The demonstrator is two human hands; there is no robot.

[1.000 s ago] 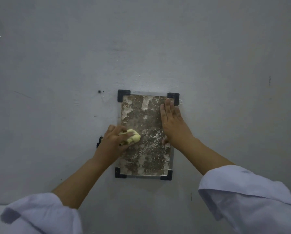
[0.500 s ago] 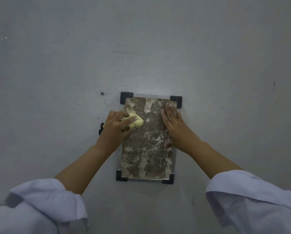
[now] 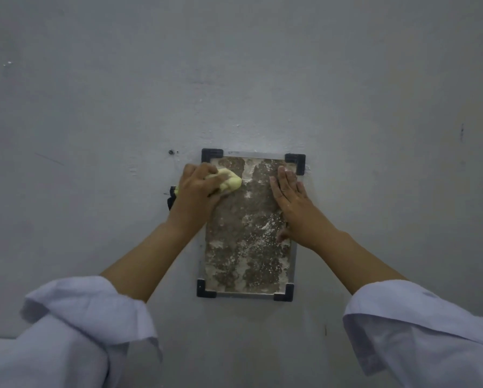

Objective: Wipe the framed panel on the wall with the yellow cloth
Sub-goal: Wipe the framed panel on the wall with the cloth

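Reaching up from white sleeves at the bottom of the view, two bare forearms meet at the panel on the grey wall. The left hand clutches a balled yellow cloth and presses it against the panel's upper left corner, the cloth bulging out past the fingers. The right hand lies flat with straight fingers along the panel's right edge, fingertips near its upper right corner. The panel is an upright rectangle, mottled brown with white blotches and speckles, in a thin pale frame with black corner caps. A small dark hole marks the wall just left of the panel's top.
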